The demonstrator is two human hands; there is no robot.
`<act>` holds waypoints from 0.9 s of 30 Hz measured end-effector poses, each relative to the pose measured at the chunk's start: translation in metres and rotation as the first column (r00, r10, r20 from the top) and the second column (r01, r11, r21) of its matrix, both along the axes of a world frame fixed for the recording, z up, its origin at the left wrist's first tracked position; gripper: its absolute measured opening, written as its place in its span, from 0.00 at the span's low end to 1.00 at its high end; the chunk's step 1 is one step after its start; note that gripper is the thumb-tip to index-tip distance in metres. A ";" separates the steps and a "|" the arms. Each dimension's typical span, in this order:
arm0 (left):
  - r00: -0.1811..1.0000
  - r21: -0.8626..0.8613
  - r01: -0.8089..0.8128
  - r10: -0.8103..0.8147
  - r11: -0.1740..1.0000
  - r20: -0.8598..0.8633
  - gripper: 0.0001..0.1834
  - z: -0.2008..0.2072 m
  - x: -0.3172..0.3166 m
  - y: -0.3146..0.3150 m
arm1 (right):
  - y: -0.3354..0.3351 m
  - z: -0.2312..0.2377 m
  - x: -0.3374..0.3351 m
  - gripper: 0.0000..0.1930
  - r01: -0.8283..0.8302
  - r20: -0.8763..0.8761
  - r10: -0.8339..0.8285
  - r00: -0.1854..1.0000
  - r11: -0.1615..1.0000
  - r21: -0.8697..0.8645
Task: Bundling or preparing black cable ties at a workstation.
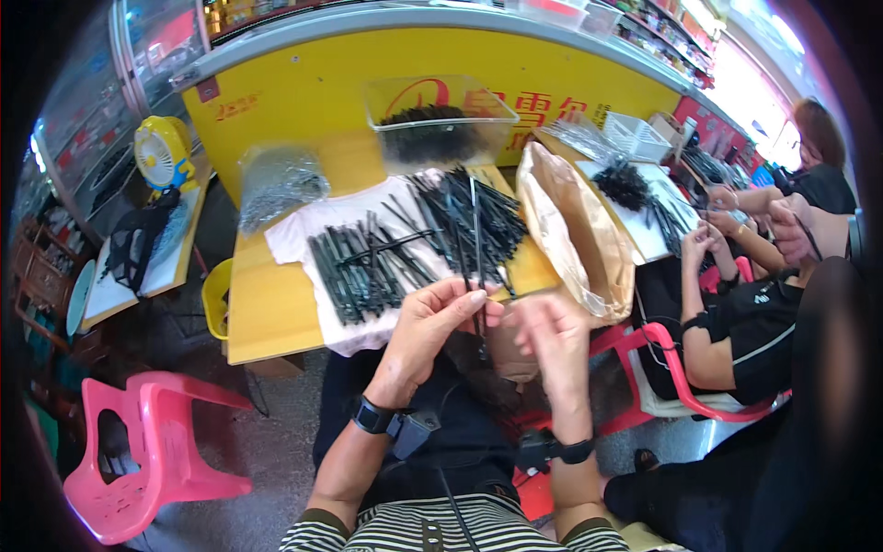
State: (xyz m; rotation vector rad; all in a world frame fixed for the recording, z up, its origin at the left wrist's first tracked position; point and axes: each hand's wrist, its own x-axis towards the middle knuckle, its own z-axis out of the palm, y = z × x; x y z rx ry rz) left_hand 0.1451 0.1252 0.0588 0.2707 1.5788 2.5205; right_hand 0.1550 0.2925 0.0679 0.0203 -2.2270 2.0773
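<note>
Above my lap, my left hand (425, 324) pinches thin black strips (478, 244) between thumb and fingers; they stand nearly upright, with their lower ends below the hand. Close beside it on the right is my right hand (557, 342), its fingers bent and smeared by motion, so what they hold, if anything, does not show. Just beyond, a pale pink cloth (292, 237) covers part of the wooden table. On the cloth lies a row of black strips (354, 276), with one laid across them. A denser pile of black strips (501, 221) lies to its right.
A clear bin (501, 118) of dark pieces stands at the back. An open tan bag (552, 198) stands on the right, a plastic bag (280, 184) on the left. Co-workers' hands (699, 241) are at the right. Pink chairs (147, 451) flank me.
</note>
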 end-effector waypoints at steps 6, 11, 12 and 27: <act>1.000 -0.015 -0.011 0.011 1.000 0.024 0.11 -0.001 0.013 -0.019 | -0.012 0.031 -0.056 0.11 -0.223 -0.244 0.218 0.945 0.975 0.007; 0.999 -0.027 0.045 -0.044 0.999 0.030 0.11 -0.003 0.022 -0.025 | -0.030 0.047 -0.077 0.14 -0.307 -0.209 0.283 0.936 0.947 -0.093; 0.998 -0.033 0.061 -0.060 0.998 0.021 0.11 -0.003 0.022 -0.027 | -0.033 0.052 -0.079 0.14 -0.334 -0.163 0.318 0.934 0.939 -0.081; 0.999 -0.116 0.043 -0.044 0.992 -0.007 0.10 -0.001 0.027 -0.039 | -0.054 0.061 -0.083 0.10 -0.392 -0.179 0.381 0.907 0.919 -0.032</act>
